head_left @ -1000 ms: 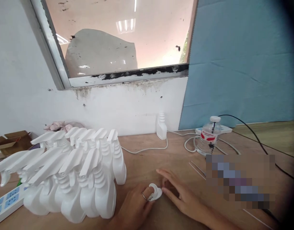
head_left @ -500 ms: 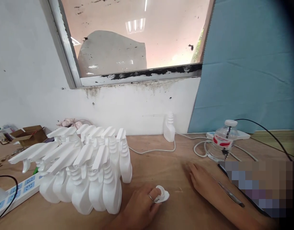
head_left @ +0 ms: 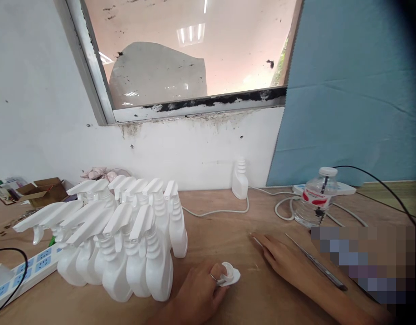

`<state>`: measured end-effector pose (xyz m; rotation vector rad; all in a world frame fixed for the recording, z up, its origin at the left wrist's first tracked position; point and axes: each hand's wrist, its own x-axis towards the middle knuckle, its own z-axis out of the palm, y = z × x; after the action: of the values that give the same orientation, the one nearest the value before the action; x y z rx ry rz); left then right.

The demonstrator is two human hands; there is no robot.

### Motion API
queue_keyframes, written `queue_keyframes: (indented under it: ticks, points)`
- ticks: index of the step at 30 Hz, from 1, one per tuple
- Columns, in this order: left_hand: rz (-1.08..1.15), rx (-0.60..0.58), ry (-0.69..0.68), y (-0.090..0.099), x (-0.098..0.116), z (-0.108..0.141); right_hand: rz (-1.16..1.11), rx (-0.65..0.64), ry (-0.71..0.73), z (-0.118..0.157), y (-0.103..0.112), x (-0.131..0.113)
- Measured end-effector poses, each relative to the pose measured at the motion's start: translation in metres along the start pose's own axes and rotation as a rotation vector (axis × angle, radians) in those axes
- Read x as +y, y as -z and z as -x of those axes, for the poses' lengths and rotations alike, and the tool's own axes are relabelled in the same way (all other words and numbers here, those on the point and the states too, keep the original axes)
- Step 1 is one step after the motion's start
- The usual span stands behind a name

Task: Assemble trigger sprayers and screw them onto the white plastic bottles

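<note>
Brown table (head_left: pixel 214 237) is filling the lower frame. At bottom centre, the left hand (head_left: pixel 201 286) is holding a white part (head_left: pixel 235 276) in curled fingers, seemingly steadying it; rightward, the right hand (head_left: pixel 276 255) is lying flattish, its hold unclear. Proceeding likely calls for a firm left grip.

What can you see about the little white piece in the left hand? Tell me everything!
The white piece is small and looks like plastic. It has a rounded, ring-like part and a flatter lip that sticks out to the side. The left hand holds it by the fingertips, which hide part of it. It's low over the table; I can't tell whether it touches. The right hand is apart from it.
</note>
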<state>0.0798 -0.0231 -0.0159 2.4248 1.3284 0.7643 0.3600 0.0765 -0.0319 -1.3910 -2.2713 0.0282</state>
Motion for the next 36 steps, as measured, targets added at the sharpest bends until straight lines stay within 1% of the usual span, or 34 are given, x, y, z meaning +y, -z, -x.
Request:
queue_keyframes:
  ticks: [3,5,7,9,10,11,12,14,16,18,21,23,25,27,31,36]
  points:
    - [0.007,-0.002,-0.018,0.001,0.0,0.0,-0.175,0.0,-0.019,-0.006,0.008,-0.005]
    - [0.007,-0.004,-0.027,0.002,0.001,-0.001,-0.363,-0.004,-0.107,-0.01,0.011,-0.007]
    - [0.005,-0.007,-0.029,0.003,0.001,-0.001,-0.615,-0.095,-0.291,-0.013,0.012,-0.009]
    - [0.004,-0.012,-0.029,0.003,0.001,-0.001,-0.919,-0.239,-0.496,-0.013,0.013,-0.014]
    - [0.004,-0.012,-0.025,0.003,0.001,0.0,-1.071,-0.291,-0.575,-0.013,0.015,-0.018]
    - [0.004,-0.012,-0.022,0.003,0.001,0.0,-1.212,-0.316,-0.628,-0.013,0.017,-0.022]
    - [0.007,-0.013,-0.016,0.003,0.002,0.0,-1.339,-0.323,-0.652,-0.012,0.021,-0.027]
    - [0.024,-0.016,-0.008,0.003,0.002,0.0,-1.545,-0.294,-0.654,-0.012,0.027,-0.036]
    - [0.061,-0.025,-0.007,0.003,0.003,-0.001,-1.678,-0.257,-0.637,-0.011,0.03,-0.045]
    - [0.094,-0.032,0.003,0.004,0.003,-0.001,-1.718,-0.211,-0.623,-0.01,0.028,-0.052]
    - [0.101,-0.038,0.018,0.005,0.003,-0.003,-1.676,-0.14,-0.568,-0.007,0.02,-0.063]
    - [0.107,-0.041,0.007,0.005,0.002,-0.004,-1.695,-0.104,-0.528,-0.005,0.015,-0.07]
    - [0.119,-0.048,-0.001,0.006,0.002,-0.004,-1.749,-0.076,-0.528,-0.004,0.011,-0.076]
    - [0.127,-0.045,0.0,0.005,0.003,-0.005,-1.751,-0.052,-0.527,-0.004,0.009,-0.081]
    - [0.143,-0.026,0.016,0.005,0.004,-0.005,-1.569,-0.055,-0.438,-0.001,0.009,-0.093]
    - [0.086,-0.031,0.036,0.004,0.004,-0.006,-1.284,-0.055,-0.29,0.004,0.016,-0.104]
